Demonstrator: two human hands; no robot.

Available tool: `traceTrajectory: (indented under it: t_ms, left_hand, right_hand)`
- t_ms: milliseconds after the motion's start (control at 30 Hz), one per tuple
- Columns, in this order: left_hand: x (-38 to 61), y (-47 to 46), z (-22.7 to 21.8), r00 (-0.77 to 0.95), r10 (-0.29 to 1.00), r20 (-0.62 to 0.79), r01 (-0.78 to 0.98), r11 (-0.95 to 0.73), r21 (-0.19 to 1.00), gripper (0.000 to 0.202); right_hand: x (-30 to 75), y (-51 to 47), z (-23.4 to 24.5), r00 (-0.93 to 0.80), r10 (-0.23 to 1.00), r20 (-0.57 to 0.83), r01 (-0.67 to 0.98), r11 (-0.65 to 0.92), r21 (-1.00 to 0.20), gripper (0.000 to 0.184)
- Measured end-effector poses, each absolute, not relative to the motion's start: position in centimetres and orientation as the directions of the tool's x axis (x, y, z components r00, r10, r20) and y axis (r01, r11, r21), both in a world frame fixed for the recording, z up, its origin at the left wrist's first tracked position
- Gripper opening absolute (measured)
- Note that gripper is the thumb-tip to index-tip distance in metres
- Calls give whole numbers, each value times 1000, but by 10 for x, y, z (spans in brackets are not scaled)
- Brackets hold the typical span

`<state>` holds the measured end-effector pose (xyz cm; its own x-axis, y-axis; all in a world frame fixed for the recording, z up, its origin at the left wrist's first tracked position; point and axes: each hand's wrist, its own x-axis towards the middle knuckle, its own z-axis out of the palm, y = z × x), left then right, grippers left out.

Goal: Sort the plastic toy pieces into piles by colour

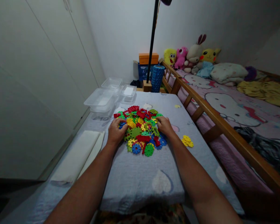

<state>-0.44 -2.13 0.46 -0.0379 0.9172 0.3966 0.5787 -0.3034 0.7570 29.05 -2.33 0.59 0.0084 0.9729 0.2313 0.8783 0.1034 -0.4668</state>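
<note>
A heaped pile of plastic interlocking building pieces (135,133) lies on the cloth-covered table, in red, yellow, green and blue. Many are notched discs; a blue disc (136,148) and a green disc (149,150) show at the near edge. My left hand (116,131) rests at the pile's left side, thumb and fingers apart around some blue pieces (122,125). At the right side, the fingers of my right hand (164,125) are bent together among the pieces; what they hold, if anything, is hidden. A small group of yellow discs (187,141) lies apart, right of my right forearm.
Clear plastic containers (100,99) stand at the table's back left. Folded white cloth (78,157) lies on the left. A wooden bed rail (200,105) runs along the right, with soft toys beyond. Behind the table stand a black pole (152,43) and a blue foam roller (157,78).
</note>
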Motion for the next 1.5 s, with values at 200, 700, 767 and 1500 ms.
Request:
traceTrajectory:
  t_ms: [200, 700, 767, 1500]
  left_hand:
    - [-6, -16, -5, -126, 902, 413, 656, -236, 717, 25]
    - [-8, -16, -2, -102, 920, 379, 645, -229, 729, 19]
    - [-8, -17, -2, -103, 919, 381, 648, -229, 726, 19]
    - [-5, -21, 1, -86, 913, 399, 728, -216, 650, 18]
  right_hand:
    - [289, -17, -2, 25, 972, 232, 875, 91, -476, 38]
    - [295, -33, 3, 209, 938, 277, 712, 48, -701, 9]
    - [297, -34, 5, 240, 938, 250, 681, 21, -732, 9]
    - [387, -89, 54, 312, 941, 133, 620, -96, -778, 27]
